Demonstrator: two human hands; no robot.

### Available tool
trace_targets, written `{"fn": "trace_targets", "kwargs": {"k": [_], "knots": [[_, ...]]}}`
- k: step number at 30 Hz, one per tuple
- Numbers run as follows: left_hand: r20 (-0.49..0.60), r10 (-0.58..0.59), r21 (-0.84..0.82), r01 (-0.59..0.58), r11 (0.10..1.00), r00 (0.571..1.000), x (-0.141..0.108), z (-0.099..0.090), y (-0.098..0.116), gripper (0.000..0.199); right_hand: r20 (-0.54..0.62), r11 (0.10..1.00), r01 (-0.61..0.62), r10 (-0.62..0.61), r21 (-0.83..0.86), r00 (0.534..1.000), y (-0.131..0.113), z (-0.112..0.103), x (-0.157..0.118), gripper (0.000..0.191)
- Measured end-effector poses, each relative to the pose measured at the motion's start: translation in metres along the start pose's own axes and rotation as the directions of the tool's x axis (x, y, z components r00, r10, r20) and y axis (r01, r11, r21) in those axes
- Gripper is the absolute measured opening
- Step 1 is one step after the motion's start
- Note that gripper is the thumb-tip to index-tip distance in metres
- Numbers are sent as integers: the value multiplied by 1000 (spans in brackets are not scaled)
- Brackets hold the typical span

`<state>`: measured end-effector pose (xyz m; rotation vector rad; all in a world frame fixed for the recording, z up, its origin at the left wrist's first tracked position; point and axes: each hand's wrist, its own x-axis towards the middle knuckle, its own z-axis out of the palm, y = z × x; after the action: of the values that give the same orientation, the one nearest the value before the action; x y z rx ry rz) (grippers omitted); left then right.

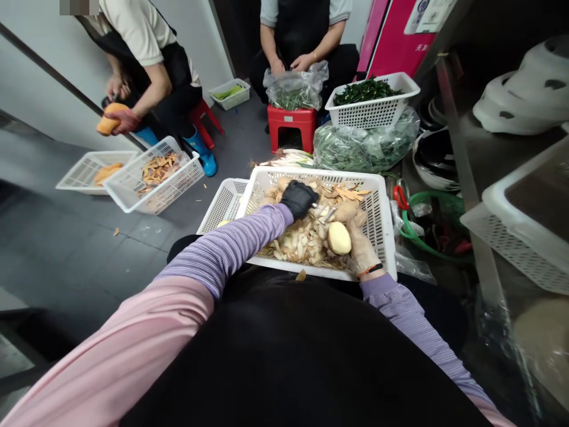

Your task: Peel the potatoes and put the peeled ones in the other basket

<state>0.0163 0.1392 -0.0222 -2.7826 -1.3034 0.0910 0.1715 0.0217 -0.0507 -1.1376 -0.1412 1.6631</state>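
A partly peeled potato [339, 238], its pale flesh facing up, is held in my right hand [362, 252], which wears a light fabric glove. My left hand [299, 200], in a black glove, is closed above the peelings; what its fingers hold is too small to make out. Both hands are over a white plastic basket [386, 207] in front of my body. Inside it lie potato peelings [302, 244] and several unpeeled potatoes, one potato [347, 210] just beyond the peeled one.
Another white basket [226, 204] sits partly under mine. Spring onions [287, 159], bagged greens [364, 148] and a basket of chopped greens [372, 112] lie beyond. A green basket [406, 222] holds tools at right, beside a metal shelf. Two co-workers [153, 71] sit opposite, one holding an orange vegetable [111, 120].
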Motion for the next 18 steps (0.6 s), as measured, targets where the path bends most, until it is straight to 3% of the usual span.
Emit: {"fn": "trace_targets", "kwargs": {"k": [3,6,8,11,14,16,18], "knots": [[-9,90,-22,-90,996,996,2,2,1,29,30,995,-79,81,-60,996,-2,1,1,24],[132,-101,7,101,995,986,-4,5,-11,27,46,986,-154,151,65,987,-9,2,-2,33],[150,-185,16,185,983,971,-13,4,-15,26,-11,974,-148,152,173,988,-13,3,-4,37],[45,-93,8,92,996,995,-24,-4,-2,27,-45,972,-152,163,179,986,-14,4,-2,45],[-66,81,34,-79,996,995,-27,-13,25,29,26,977,-163,161,140,987,-9,7,-1,34],[-92,163,43,-160,986,982,-23,-14,33,31,66,975,-161,152,154,986,-5,8,-3,26],[-50,140,43,-138,989,989,-19,-11,28,33,59,974,-153,145,167,988,-4,9,-7,22]]}}
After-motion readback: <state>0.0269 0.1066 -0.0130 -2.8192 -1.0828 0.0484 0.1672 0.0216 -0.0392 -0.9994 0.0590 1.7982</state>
